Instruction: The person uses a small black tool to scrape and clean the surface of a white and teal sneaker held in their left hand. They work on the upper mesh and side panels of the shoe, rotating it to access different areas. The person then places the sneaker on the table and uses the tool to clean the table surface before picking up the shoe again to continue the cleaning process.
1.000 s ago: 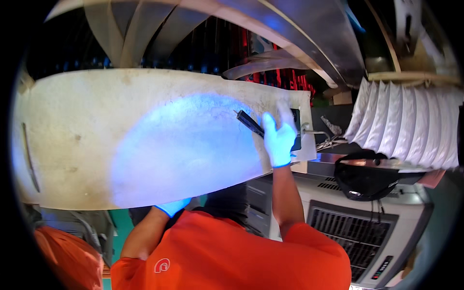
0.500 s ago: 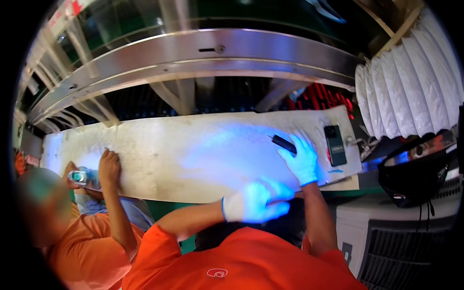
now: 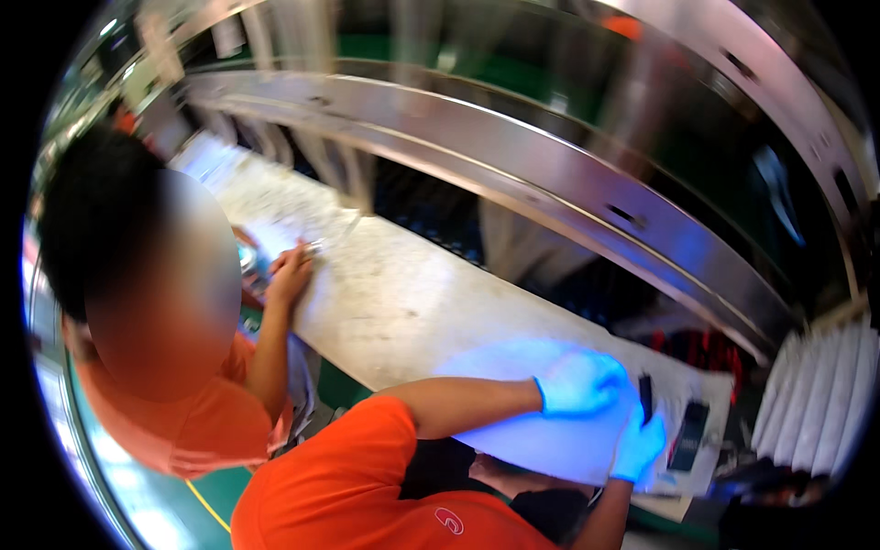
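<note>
My right hand (image 3: 639, 447), in a white glove lit blue, grips a slim black-handled tool (image 3: 646, 396) that stands nearly upright. To its left, my gloved left hand (image 3: 583, 383) is held over the worktable (image 3: 412, 321) with its fingers curled together. Whatever may be inside those fingers is hidden by the glove and blur. A bright blue glow covers both gloves and the table surface around them. Just right of my right hand lies a dark phone-like slab (image 3: 687, 436).
Close on my left, a co-worker in an orange shirt (image 3: 165, 422) has a hand (image 3: 291, 271) on the table. A metal conveyor frame (image 3: 513, 147) runs along the table's far side. A white ribbed duct (image 3: 816, 394) stands at the right.
The view has swung left, bringing the co-worker further in. My left hand has moved forward over the table, close to my right hand. The black-handled tool has turned more upright.
</note>
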Action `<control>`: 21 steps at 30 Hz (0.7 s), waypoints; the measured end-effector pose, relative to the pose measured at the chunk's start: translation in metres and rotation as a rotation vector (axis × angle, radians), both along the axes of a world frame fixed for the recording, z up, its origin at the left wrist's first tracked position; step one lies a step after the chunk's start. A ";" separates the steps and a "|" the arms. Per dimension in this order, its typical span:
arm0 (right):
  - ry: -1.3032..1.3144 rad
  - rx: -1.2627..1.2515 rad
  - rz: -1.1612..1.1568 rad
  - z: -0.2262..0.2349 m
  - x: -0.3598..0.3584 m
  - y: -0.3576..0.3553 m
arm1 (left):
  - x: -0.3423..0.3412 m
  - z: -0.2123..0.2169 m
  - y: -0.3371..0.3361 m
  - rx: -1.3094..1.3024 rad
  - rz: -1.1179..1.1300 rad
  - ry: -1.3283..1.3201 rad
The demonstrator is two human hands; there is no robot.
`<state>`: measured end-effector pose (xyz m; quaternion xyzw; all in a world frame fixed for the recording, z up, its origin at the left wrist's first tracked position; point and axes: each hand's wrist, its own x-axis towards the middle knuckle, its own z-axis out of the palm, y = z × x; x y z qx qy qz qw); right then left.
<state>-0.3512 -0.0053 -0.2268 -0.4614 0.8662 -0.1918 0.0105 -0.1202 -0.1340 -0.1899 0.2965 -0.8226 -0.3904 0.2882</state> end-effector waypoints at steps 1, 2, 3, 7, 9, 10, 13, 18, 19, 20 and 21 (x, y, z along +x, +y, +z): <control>0.060 -0.045 0.050 -0.010 -0.007 0.004 | 0.001 0.004 0.002 0.013 -0.014 -0.026; 0.113 -0.091 0.102 -0.020 -0.016 0.004 | -0.003 -0.006 0.003 -0.016 0.006 -0.056; 0.100 -0.042 0.102 -0.017 -0.014 0.002 | -0.004 -0.010 0.004 -0.047 0.022 -0.043; 0.095 0.054 0.092 -0.007 -0.004 -0.005 | -0.002 -0.015 0.006 -0.038 0.009 -0.053; 0.149 0.028 0.086 -0.029 -0.029 0.000 | -0.004 -0.008 0.008 -0.057 -0.020 -0.061; 0.197 -0.033 0.108 -0.041 -0.033 -0.001 | -0.006 -0.010 0.007 -0.067 -0.017 -0.028; 0.290 -0.144 0.129 -0.048 -0.038 -0.002 | -0.009 -0.018 0.003 -0.066 0.014 0.040; 0.039 0.034 0.109 -0.006 -0.011 -0.006 | -0.001 -0.016 0.017 -0.057 0.231 0.101; 0.155 -0.231 0.188 -0.040 -0.037 0.002 | -0.003 -0.006 0.025 -0.068 0.251 0.035; 0.182 -0.250 0.284 -0.031 -0.024 -0.008 | 0.002 -0.013 0.026 -0.061 0.304 0.022; 0.212 -0.267 0.370 0.001 -0.002 -0.002 | 0.007 -0.025 0.033 -0.124 0.380 0.087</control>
